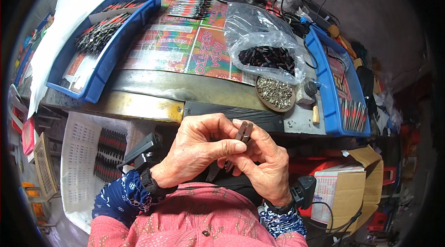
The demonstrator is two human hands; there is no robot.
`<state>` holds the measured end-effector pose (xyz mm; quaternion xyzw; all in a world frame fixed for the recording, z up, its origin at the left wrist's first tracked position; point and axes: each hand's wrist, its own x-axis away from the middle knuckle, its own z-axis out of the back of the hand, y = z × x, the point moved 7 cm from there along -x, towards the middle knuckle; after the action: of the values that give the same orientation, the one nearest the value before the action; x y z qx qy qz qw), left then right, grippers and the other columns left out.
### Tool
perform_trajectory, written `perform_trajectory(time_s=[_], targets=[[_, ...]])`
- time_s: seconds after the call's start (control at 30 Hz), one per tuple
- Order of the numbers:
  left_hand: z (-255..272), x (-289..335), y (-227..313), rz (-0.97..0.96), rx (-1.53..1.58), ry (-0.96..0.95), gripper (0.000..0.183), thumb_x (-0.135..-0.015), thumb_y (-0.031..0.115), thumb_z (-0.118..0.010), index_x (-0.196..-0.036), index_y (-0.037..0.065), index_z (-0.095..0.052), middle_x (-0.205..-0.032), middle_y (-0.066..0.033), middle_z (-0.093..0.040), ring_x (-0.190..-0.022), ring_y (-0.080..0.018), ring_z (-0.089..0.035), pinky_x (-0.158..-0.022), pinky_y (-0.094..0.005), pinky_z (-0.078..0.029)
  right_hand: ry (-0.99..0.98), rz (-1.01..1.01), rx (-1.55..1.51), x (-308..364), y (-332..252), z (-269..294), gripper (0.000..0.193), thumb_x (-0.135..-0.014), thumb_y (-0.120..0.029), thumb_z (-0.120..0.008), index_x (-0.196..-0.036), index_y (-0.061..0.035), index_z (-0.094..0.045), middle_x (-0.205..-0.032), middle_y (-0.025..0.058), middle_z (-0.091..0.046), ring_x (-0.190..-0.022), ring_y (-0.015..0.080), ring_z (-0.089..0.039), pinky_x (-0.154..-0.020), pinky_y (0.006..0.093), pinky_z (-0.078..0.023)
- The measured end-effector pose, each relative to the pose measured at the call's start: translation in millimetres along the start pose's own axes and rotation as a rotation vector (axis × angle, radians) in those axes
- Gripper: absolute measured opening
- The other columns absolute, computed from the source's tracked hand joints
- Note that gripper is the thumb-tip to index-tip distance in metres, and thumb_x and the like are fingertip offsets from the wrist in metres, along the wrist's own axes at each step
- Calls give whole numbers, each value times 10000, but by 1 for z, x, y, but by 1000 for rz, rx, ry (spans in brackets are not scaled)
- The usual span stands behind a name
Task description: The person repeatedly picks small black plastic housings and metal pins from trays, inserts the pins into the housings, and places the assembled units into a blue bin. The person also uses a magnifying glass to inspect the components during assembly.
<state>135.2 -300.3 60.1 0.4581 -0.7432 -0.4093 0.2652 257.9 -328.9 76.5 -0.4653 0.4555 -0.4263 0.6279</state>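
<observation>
In front of my body, both hands pinch a narrow dark brown piece [244,130] made of two parallel strips, its upper end tilted away from me. My left hand [197,147] has its thumb and fingers closed on the piece from the left. My right hand [264,168] grips it from the right, the thumb and fingertips pressed on its lower part. The piece's lower end shows just below the fingers; its exact kind I cannot make out. Past the hands, at the bench edge, a round brown dish [275,94] holds many small shiny metal parts.
Behind the dish lies a clear plastic bag [296,57] of black and red pieces. Blue trays [97,77] [331,126] flank the bench [194,93], holding slim items. Several slim items [190,6] lie in a row at the back. A white basket [76,163] stands below left, a cardboard box [347,196] below right.
</observation>
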Motion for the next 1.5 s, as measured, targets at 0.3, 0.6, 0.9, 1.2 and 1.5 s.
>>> perform_trajectory(time_s=[0.3, 0.6, 0.9, 1.2, 1.5], targets=[[1, -1, 1, -24, -14, 2, 126, -836, 5, -725, -874, 17, -606, -817, -57, -639, -638, -105, -609, -516, -214, -497, -2, 3, 12, -2, -2, 0, 540, -853, 64, -671, -1356, -47, -509, -951, 59, -692, -746, 82, -661, -592, 218, -528], [3, -2, -3, -18, -36, 19, 126, -838, 7, -725, -876, 16, -605, -813, -53, -632, -619, -99, -595, -512, -213, -488, -24, -30, -22, -3, 3, 0, 540, -867, 59, -655, -1372, -56, -499, -930, 55, -690, -738, 76, -652, -597, 213, -520], [1, -4, 6, -7, -55, -36, 84, -904, 77, -676, -928, 10, -631, -821, -49, -641, -666, -101, -603, -542, -223, -508, -36, -70, -97, -12, 4, -1, 534, -871, 49, -657, -1370, -47, -494, -846, 18, -681, -716, 54, -628, -560, 195, -486], [-12, -33, 54, -204, -178, -46, 121, -898, 127, -695, -954, 32, -647, -846, -15, -651, -691, -89, -608, -538, -214, -502, -89, 98, -123, -54, -38, 15, 497, -887, 21, -647, -1356, -1, -485, -1002, 86, -675, -733, 119, -650, -536, 186, -496], [-27, -57, 90, -273, -174, -109, 146, -878, 164, -724, -939, 52, -653, -836, -6, -658, -662, -76, -609, -512, -210, -482, -22, 187, -2, -83, -65, 30, 466, -889, 1, -651, -1332, 13, -507, -897, 89, -682, -658, 107, -633, -495, 193, -483]])
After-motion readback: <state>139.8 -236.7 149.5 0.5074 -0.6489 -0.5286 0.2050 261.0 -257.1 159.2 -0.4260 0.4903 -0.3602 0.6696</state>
